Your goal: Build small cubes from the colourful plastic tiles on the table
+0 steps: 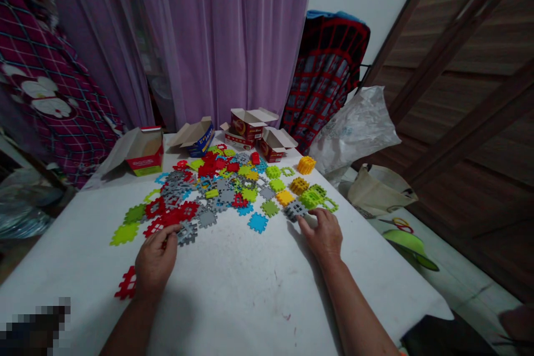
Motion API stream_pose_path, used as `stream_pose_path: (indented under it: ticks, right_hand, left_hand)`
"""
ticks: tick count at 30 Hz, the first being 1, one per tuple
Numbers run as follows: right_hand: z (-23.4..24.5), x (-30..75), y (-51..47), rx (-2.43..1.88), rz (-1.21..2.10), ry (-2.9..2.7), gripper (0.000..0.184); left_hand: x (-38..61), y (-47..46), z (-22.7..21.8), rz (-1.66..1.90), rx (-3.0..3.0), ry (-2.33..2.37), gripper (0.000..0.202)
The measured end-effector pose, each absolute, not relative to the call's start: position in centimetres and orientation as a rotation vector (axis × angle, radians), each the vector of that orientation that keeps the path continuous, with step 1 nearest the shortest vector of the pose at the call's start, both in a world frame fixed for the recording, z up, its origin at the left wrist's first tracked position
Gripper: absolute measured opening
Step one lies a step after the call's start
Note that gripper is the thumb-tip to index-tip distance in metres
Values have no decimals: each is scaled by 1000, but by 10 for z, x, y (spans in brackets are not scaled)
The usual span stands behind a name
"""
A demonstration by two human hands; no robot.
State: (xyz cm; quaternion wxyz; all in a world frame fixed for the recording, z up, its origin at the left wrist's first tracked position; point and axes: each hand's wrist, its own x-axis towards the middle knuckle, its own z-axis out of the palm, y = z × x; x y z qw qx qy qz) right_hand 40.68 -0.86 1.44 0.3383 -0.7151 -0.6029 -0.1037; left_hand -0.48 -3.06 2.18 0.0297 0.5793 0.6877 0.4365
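Observation:
A heap of notched plastic interlocking tiles in red, grey, green, yellow and blue covers the middle of the table. My left hand (pixel 156 260) is closed, with thumb and fingers pinching a grey tile (pixel 187 233) at the heap's near left edge. On the right, my right hand (pixel 324 235) has its thumb and fingertips on the near side of a stack of grey tiles (pixel 295 209). Green tile stacks (pixel 312 197) sit just beyond that hand. A lone red tile (pixel 126 283) lies beside my left wrist, and a blue tile (pixel 257 223) lies flat between the hands.
Open cardboard boxes line the table's (pixel 233 300) far side: a red one (pixel 146 153), a blue one (pixel 201 140) and several dark red ones (pixel 247 125). A yellow tile stack (pixel 306 164) stands far right. Beyond the right edge are a plastic bag (pixel 354 128) and a beige bag (pixel 377 192).

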Motion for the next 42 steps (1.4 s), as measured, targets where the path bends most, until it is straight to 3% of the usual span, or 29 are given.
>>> stream_pose_path:
  ticks: [7,14,20,26,32,37,42]
  right_hand:
    - [41,383,2,-1662,-252,-1635,24]
    - [64,262,37,-1491,56,-2218,21]
    - [79,178,84,-1597,95,-2343,28]
    - [81,137,118,-1843,53,-2293,57]
    - [78,146,118,-1678,92,-2334,48]
    - [63,202,88,-1325,426,-2273,66]
    - [48,254,48,-1064,574,-2509,66]
  left_hand:
    - [-6,-28,15,1399,1729,2147,29]
    - [-4,-31,18,1473,1661,2086,30]
    - [-5,-29,3,1597,1602,2083,30]
    - [-6,-26,-4,1609,1629,2080,30]
    - [-3,-29,10,1594,1666,2058,29]
    - [-1,-29,14,1577,1649,2064,28]
    - [-1,-29,17,1532,1643,2069,28]
